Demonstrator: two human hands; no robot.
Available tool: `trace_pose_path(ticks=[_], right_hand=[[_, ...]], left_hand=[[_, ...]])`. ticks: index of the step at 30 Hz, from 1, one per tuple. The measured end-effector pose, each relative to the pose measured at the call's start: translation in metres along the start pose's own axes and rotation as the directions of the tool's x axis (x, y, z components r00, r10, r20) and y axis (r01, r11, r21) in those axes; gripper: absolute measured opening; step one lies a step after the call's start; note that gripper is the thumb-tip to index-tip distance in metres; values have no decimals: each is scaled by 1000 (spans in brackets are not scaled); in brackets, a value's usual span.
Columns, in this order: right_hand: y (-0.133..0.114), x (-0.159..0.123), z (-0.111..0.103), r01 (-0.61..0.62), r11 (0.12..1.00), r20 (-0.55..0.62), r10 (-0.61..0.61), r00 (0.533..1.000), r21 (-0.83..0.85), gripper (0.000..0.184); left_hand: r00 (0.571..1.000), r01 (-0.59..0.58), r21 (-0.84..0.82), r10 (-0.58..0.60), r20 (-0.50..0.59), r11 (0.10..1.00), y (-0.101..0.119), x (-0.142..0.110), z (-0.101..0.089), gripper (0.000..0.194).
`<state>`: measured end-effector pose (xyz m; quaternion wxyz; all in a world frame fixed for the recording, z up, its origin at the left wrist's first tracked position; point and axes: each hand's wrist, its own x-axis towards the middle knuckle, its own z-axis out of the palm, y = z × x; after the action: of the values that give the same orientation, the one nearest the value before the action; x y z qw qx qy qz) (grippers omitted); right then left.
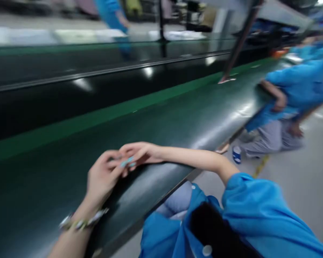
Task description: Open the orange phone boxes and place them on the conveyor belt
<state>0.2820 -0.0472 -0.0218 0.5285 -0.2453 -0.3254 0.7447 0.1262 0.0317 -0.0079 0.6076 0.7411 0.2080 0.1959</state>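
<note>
My left hand (103, 175), a beaded bracelet (83, 220) on its wrist, rests at the near part of the dark green work table (161, 125). Coming from the right, my right hand (142, 153) meets it, and the fingers of both hands are curled and touch each other. Light blue nails show where the fingertips come together. Between the fingers I see no object, though motion blur softens the detail. My right forearm lies along the table's near edge.
Beyond the table runs a long black conveyor belt (123, 82) with a metal rail. White and pale bundles (29, 36) lie on its far side. A slanted post (239, 43) stands at the right. A person in a blue shirt (304, 82) sits along the table to the right.
</note>
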Motion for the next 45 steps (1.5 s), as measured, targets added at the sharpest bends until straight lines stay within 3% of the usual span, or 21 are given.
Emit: trace_pose_path(ticks=[2, 7, 11, 17, 23, 45], right_hand=[[7, 10, -4, 54, 999, 26, -54, 998, 8, 51], [-3, 3, -6, 83, 997, 41, -83, 996, 5, 41], [-7, -2, 4, 79, 997, 47, -79, 996, -4, 42], [-6, -2, 7, 84, 996, 76, -82, 994, -18, 40], [-3, -2, 10, 54, 999, 28, -54, 998, 5, 45], [8, -1, 12, 77, 988, 6, -79, 997, 132, 35]], left_hand=[[998, 39, -139, -47, -52, 989, -12, -12, -10, 51], [999, 10, -355, 8, 49, 935, -19, -4, -12, 52], [994, 9, -423, 38, 103, 906, -13, -7, -10, 46], [994, 23, -425, 26, 108, 905, -9, -12, -11, 47], [993, 31, -381, 16, 119, 924, -8, -12, -12, 46], [992, -58, -340, 93, 88, 938, -13, -11, -15, 41]])
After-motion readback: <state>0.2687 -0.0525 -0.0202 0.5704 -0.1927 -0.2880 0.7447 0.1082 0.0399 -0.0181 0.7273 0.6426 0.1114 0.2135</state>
